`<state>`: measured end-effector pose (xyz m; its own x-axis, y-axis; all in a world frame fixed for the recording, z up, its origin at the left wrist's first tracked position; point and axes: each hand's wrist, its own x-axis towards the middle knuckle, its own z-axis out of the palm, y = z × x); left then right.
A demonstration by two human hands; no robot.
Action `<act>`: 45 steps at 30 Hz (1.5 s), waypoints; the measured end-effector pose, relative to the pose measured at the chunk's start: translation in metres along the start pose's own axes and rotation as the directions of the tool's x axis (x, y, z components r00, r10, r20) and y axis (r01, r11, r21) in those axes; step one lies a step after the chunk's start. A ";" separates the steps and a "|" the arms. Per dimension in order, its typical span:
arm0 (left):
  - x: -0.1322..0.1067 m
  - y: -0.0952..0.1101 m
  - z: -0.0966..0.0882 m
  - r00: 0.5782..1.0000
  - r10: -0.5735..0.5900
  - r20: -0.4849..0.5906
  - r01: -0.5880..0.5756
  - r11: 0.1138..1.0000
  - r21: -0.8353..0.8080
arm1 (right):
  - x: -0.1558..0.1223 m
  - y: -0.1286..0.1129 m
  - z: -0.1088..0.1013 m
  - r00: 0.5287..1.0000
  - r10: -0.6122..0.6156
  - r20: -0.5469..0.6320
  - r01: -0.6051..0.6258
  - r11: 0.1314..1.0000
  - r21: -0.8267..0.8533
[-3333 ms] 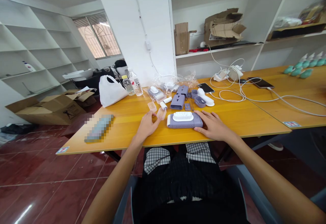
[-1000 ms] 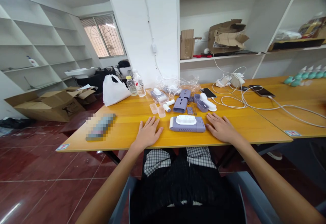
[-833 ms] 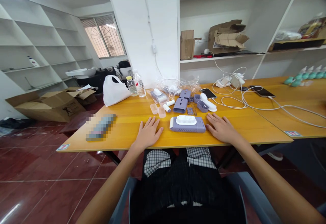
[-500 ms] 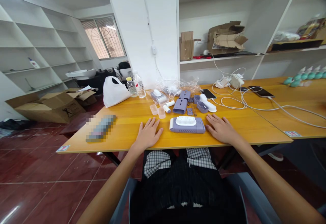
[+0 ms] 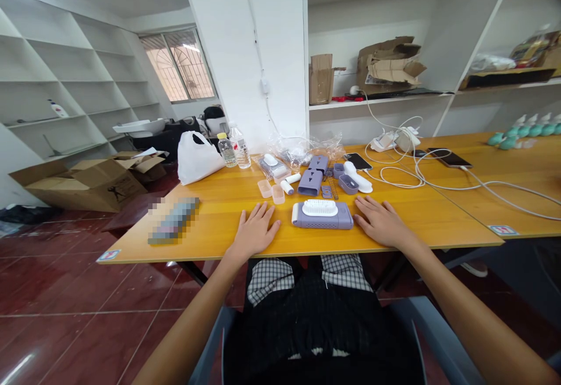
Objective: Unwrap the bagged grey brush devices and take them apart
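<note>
My left hand [image 5: 255, 230] lies flat on the wooden table [image 5: 228, 198], fingers spread, holding nothing. On the other side, my right hand [image 5: 380, 221] rests palm down with its fingers apart. Between the two is a purple case [image 5: 302, 220] with a white bristled brush [image 5: 320, 207] on top; the right fingertips are close to its right end. Behind it stand purple box parts [image 5: 310, 182], small purple cups [image 5: 348, 184] and a white handled piece [image 5: 358, 177]. Two clear pinkish cups [image 5: 278, 194] and white rollers [image 5: 287, 187] lie beyond my left hand.
At the back left are a white plastic bag [image 5: 197, 160] and two bottles [image 5: 227, 151]. Clear plastic wrap [image 5: 328, 145] lies by the wall. White cables [image 5: 403, 185] run to phones [image 5: 449, 158] on the right. A pixelated object [image 5: 174, 220] sits at the left.
</note>
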<state>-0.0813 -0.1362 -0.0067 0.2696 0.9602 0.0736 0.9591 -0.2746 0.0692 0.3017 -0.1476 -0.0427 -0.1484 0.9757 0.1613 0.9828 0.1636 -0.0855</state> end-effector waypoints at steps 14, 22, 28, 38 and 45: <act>-0.001 0.003 -0.004 1.000 0.001 0.014 -0.001 1.000 0.013 | 0.001 0.001 0.001 1.000 0.006 0.012 -0.006 1.000 0.009; 0.000 0.001 -0.002 1.000 0.005 0.005 -0.005 1.000 -0.016 | 0.001 0.002 0.002 1.000 -0.012 -0.015 0.013 0.999 0.032; 0.001 -0.005 0.007 0.997 0.035 -0.074 -0.038 0.999 -0.036 | 0.001 0.003 0.003 1.000 -0.015 -0.020 0.016 0.999 0.039; 0.002 -0.008 0.005 0.914 0.271 -0.304 -0.331 0.928 -0.169 | -0.004 -0.005 -0.005 0.970 -0.068 -0.233 0.138 0.944 0.301; 0.010 0.007 -0.002 0.901 0.355 -0.250 -0.424 0.843 -0.330 | 0.003 -0.028 -0.009 0.939 -0.139 -0.314 0.287 0.821 0.494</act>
<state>-0.0726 -0.1287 -0.0034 0.5619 0.7544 0.3394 0.6659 -0.6559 0.3555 0.2751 -0.1506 -0.0307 -0.2416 0.8478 0.4720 0.7101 0.4860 -0.5095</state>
